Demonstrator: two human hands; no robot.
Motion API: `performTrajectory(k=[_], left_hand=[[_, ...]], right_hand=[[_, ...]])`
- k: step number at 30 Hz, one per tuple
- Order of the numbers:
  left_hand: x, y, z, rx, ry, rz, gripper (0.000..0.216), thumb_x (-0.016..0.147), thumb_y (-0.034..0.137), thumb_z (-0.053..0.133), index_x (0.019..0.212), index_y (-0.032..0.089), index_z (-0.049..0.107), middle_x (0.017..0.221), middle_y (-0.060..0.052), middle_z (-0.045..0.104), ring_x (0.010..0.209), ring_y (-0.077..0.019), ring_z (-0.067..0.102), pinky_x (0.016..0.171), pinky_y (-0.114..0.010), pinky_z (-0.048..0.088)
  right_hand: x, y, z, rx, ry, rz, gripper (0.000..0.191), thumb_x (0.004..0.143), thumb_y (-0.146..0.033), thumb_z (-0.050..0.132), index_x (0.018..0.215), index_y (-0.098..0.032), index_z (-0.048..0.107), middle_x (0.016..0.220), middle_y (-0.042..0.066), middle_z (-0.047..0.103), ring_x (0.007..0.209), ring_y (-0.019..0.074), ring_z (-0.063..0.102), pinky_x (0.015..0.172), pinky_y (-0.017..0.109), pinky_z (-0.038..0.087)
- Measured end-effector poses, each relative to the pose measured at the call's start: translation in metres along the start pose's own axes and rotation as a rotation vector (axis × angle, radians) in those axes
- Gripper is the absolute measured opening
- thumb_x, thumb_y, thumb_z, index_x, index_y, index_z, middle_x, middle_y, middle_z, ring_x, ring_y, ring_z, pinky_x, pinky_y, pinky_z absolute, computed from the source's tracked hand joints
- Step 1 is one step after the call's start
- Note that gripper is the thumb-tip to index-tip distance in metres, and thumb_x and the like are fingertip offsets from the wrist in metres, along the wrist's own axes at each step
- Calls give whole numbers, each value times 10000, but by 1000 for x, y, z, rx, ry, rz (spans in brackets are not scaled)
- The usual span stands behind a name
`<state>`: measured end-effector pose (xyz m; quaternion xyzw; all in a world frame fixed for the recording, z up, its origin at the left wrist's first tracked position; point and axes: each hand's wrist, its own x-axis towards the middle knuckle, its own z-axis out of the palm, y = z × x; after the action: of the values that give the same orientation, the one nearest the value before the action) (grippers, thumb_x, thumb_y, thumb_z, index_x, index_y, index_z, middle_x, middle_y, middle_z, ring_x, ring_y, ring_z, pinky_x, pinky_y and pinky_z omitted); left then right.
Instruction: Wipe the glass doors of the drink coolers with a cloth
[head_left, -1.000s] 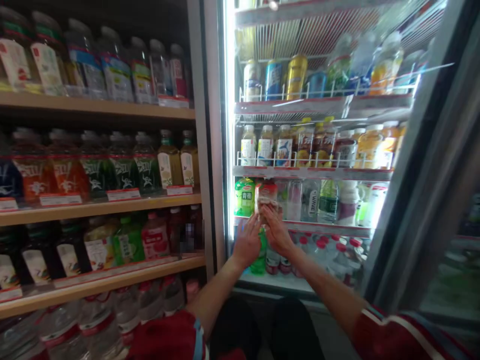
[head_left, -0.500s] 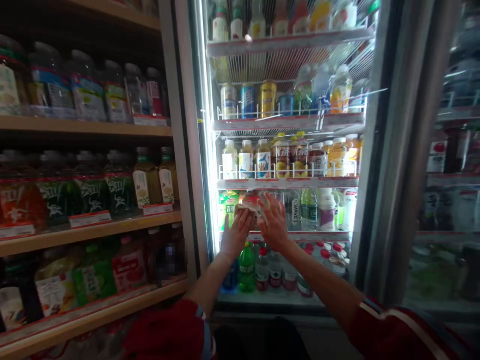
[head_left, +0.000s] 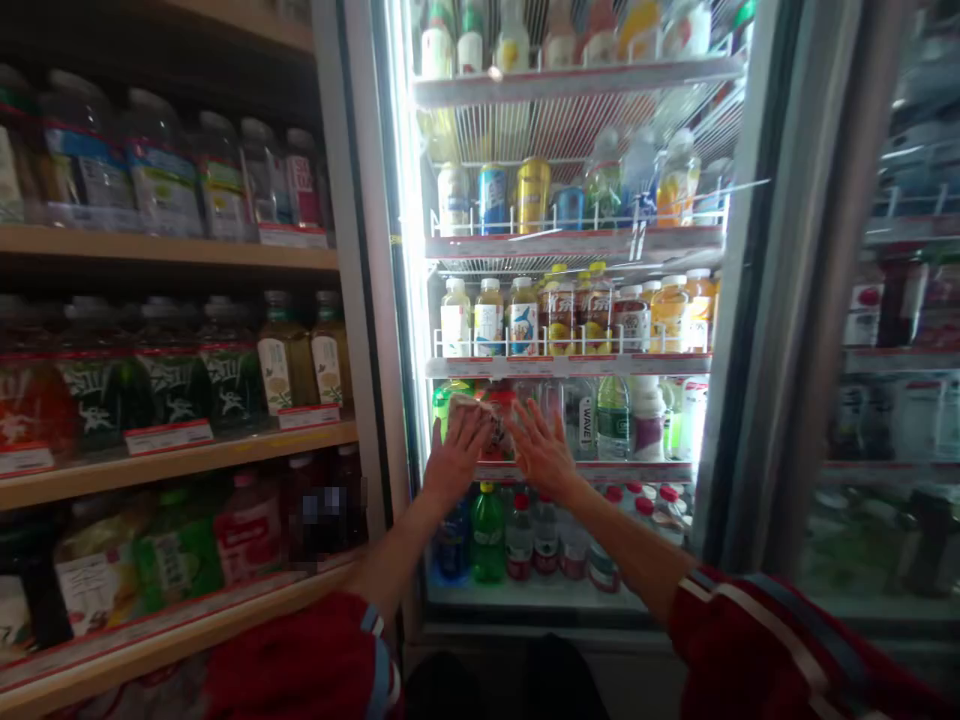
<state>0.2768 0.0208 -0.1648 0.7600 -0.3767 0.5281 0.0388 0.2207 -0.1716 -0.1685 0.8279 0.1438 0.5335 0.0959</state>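
Note:
Both my hands reach into an open drinks fridge at its third shelf (head_left: 600, 470). My left hand (head_left: 455, 455) is curled round a pale crumpled cloth (head_left: 469, 408) pressed against a red-labelled bottle (head_left: 501, 425). My right hand (head_left: 541, 447) is open, fingers spread, flat against the same bottle from the right. A green bottle (head_left: 445, 398) stands just left of the cloth. A WAVE water bottle (head_left: 585, 418) stands to the right.
The fridge door (head_left: 795, 300) stands open on the right. Wire shelves above hold cans (head_left: 495, 197) and juice bottles (head_left: 489, 315); bottles (head_left: 489, 520) fill the bottom shelf. Wooden shelves (head_left: 172, 455) of bottled drinks run along the left.
The view rose from a lower angle and shifted left. My left hand took the cloth and moved it leftward over the bottle; my right hand stays spread beside it.

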Motion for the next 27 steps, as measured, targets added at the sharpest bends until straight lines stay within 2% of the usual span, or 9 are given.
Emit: performTrajectory(k=[3,6,8,11,15,17,19,23,27], left_hand=[[5,-21,-1,-18,74,-239,513,895,163,375,1406,203,351,1467,-123,345,1399,-254,220,1132,-569,80],[11,-42,-3,-49,191,-436,586,893,241,415,1442,130,244,1501,-177,246,1413,-271,156,1136,-552,119],[12,-45,0,-66,265,-412,611,889,243,425,1445,109,210,1511,-188,215,1418,-265,123,1139,-515,183],[9,-34,8,-62,318,-240,569,890,177,408,1425,86,237,1492,-205,260,1416,-260,127,1126,-485,269],[4,-17,15,-62,212,86,475,879,119,417,1350,83,365,1408,-196,420,1401,-261,191,1094,-474,344],[4,-18,12,-67,156,174,442,878,114,418,1320,108,412,1386,-172,459,1393,-249,228,1093,-462,353],[6,-25,7,-55,148,110,435,880,131,424,1315,126,426,1407,-168,433,1394,-255,222,1093,-464,351],[12,-39,1,-46,229,-160,486,878,180,455,1349,89,378,1490,-208,263,1411,-296,117,1107,-497,310],[13,-29,5,-96,181,-106,492,883,177,437,1362,89,368,1496,-195,257,1412,-295,96,1117,-510,292]], right_hand=[[-3,2,1,-12,-15,-17,531,845,-179,466,1372,-216,416,1498,85,313,1423,249,139,1126,549,84],[-6,1,1,-3,-11,-4,553,825,-162,475,1372,-209,414,1497,92,314,1423,250,143,1124,558,75],[-6,-1,1,9,-7,10,551,817,-143,468,1362,-209,425,1493,91,321,1422,250,151,1123,564,82],[-5,-3,0,28,-15,18,550,815,-131,453,1359,-208,430,1489,95,328,1421,251,154,1121,576,99],[-5,-2,-1,45,-16,13,559,817,-115,433,1370,-200,417,1491,101,321,1430,246,109,1116,593,106],[-5,-2,-1,46,-17,9,559,816,-107,430,1367,-202,420,1494,99,316,1430,246,109,1117,594,102],[-5,-2,-2,45,-32,13,555,814,-107,435,1361,-202,430,1496,100,311,1427,250,124,1118,593,97],[-4,-2,-4,49,-54,18,548,809,-101,438,1349,-197,446,1494,103,314,1421,253,153,1117,590,97],[-5,0,-3,58,-56,11,534,820,-102,429,1349,-172,442,1499,112,301,1428,259,115,1112,599,100]])
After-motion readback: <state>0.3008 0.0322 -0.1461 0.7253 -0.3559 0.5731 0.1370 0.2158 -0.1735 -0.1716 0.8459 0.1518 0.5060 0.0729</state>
